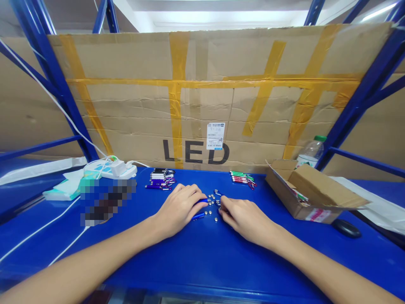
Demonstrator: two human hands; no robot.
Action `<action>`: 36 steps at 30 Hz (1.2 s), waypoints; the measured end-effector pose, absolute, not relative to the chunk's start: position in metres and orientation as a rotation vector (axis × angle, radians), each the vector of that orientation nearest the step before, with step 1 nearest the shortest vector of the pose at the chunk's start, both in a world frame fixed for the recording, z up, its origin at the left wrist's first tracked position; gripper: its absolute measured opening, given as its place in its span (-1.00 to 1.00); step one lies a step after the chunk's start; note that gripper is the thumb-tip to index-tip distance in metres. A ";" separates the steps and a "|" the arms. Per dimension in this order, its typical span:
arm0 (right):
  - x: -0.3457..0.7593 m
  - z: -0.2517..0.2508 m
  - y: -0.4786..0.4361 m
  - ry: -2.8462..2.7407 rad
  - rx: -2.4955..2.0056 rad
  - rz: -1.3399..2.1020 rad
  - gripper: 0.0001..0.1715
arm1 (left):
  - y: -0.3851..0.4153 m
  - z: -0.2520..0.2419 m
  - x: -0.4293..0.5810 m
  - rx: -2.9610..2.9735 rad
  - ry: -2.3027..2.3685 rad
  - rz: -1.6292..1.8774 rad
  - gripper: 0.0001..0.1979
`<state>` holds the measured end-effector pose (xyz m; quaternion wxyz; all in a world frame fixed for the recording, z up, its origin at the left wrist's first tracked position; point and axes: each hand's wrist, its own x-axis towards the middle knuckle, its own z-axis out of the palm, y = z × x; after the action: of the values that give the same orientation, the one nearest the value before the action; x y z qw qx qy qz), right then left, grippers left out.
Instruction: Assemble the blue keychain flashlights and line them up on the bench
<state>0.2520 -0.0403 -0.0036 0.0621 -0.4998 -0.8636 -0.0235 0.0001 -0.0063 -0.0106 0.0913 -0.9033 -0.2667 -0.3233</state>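
My left hand (181, 207) is closed around a small blue flashlight tube (203, 200), whose open end points right. Just below those fingers lies a second blue tube (198, 216) on the blue table. Several small silver button cells (210, 213) are scattered between my two hands. On the right, my right hand (243, 216) has its fingers pinched together low over the table; whatever is in them is hidden. Beside its fingertips are a small dark blue clip piece (218, 203) and another clip piece (217, 192) a little farther back.
Rows of purple, silver and black flashlights (160, 179) and green and red ones (241, 179) lie behind my hands. At right stand an open cardboard box (297, 207), a black mouse (346, 228) and a bottle (310, 153). A power strip (126, 170) with cables lies left; a cardboard wall (142, 109) closes the back.
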 end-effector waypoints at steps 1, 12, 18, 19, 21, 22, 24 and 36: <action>0.252 -0.004 -0.041 -2.619 -1.527 -0.072 -0.85 | -0.007 -0.011 0.000 -2.685 -0.785 -0.953 -0.73; 0.249 -0.003 -0.043 -2.618 -1.604 -0.054 -0.86 | -0.008 -0.011 0.001 -2.724 -0.773 -0.944 -0.73; 0.253 -0.005 -0.041 -2.646 -1.586 -0.008 -0.84 | -0.009 -0.012 0.002 -2.759 -0.776 -0.940 -0.75; 0.253 -0.005 -0.041 -2.647 -1.591 -0.007 -0.84 | -0.009 -0.012 0.002 -2.763 -0.780 -0.942 -0.75; 0.252 -0.004 -0.042 -2.646 -1.604 0.001 -0.86 | -0.009 -0.012 0.002 -2.768 -0.784 -0.943 -0.75; 0.252 -0.003 -0.043 -2.646 -1.607 0.013 -0.88 | -0.009 -0.012 0.002 -2.770 -0.785 -0.941 -0.75; 0.251 -0.002 -0.045 -2.639 -1.591 0.057 -0.93 | -0.008 -0.011 0.001 -2.777 -0.789 -0.937 -0.75; 0.256 0.009 -0.055 -2.574 -1.351 0.511 -0.79 | -0.010 -0.011 0.001 -2.833 -0.803 -0.930 -0.74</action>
<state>0.2559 -0.0550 0.0089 0.0950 -0.4557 -0.8681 0.1723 0.0015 -0.0104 -0.0115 0.0270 -0.9171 -0.2599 -0.3010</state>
